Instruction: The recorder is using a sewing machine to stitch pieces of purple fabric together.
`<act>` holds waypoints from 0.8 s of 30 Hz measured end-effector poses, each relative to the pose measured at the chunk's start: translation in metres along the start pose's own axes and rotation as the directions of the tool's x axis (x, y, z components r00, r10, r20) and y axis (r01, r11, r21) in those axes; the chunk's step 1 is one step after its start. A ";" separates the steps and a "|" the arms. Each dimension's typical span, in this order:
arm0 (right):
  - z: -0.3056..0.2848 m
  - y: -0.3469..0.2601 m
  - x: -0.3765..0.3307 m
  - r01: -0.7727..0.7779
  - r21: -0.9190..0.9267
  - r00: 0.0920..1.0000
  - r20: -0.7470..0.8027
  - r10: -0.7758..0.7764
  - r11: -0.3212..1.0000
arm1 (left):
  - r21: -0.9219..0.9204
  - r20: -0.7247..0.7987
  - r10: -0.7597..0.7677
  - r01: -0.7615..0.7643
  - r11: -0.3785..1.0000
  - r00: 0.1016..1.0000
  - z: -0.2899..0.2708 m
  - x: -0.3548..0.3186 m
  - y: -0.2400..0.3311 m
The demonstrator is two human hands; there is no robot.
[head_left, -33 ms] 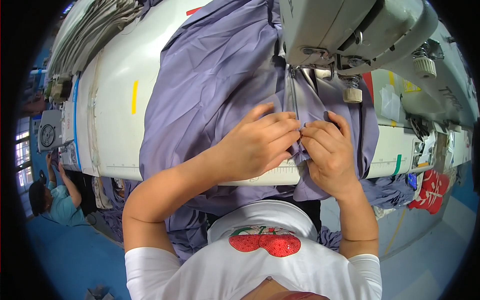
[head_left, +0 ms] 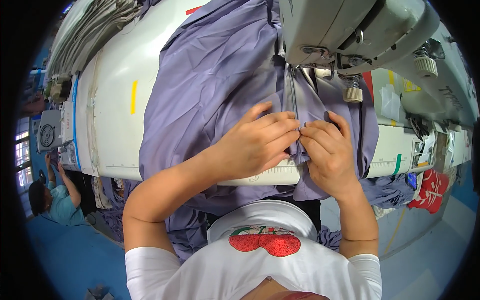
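A large piece of purple-grey fabric (head_left: 210, 80) lies in wrinkles under the head of a sewing machine (head_left: 330, 35) and hangs over the table's front edge. My left hand (head_left: 267, 142) rests on it, fingertips closed on the cloth just in front of the needle area. Close beside it, my right hand (head_left: 327, 152) has its fingers bent and pinched on the same fabric, the two hands' fingertips nearly touching. A narrow dark strip (head_left: 293, 95), perhaps a zip or seam, runs from the presser area to my fingers. The exact grip points are partly hidden by the fingers.
The white table (head_left: 117, 135) has a printed ruler along its front edge. A stack of grey cloth pieces (head_left: 90, 35) lies at the far left. Another person (head_left: 60, 202) works beyond the left edge. Red patterned cloth (head_left: 431, 191) hangs at the right.
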State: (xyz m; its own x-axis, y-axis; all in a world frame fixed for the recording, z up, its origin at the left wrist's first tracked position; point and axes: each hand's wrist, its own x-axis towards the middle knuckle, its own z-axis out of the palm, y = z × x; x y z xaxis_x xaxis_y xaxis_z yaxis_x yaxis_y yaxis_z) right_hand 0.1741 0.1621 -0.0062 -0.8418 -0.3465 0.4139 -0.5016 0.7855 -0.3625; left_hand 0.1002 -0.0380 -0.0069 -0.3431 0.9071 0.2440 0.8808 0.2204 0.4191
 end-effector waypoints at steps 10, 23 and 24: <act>0.000 -0.003 -0.013 0.008 -0.018 0.999 -0.035 -0.009 1.000 | 0.008 -0.017 0.101 -0.101 0.995 0.995 0.006 -0.008 -0.005; 0.003 0.019 0.014 0.056 -0.031 0.998 -0.005 -0.056 0.998 | 0.030 0.050 0.052 -0.054 0.998 0.997 -0.009 0.009 -0.029; 0.003 0.020 0.016 0.066 -0.040 0.998 -0.013 -0.066 0.997 | 0.032 0.024 0.058 -0.059 0.998 0.998 -0.009 0.011 -0.031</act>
State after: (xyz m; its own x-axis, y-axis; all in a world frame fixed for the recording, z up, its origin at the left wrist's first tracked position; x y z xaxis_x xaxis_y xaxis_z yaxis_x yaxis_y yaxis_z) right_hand 0.1498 0.1708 -0.0090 -0.8041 -0.3913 0.4476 -0.5474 0.7810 -0.3006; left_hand 0.0661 -0.0386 -0.0091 -0.2834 0.9266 0.2474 0.9094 0.1777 0.3761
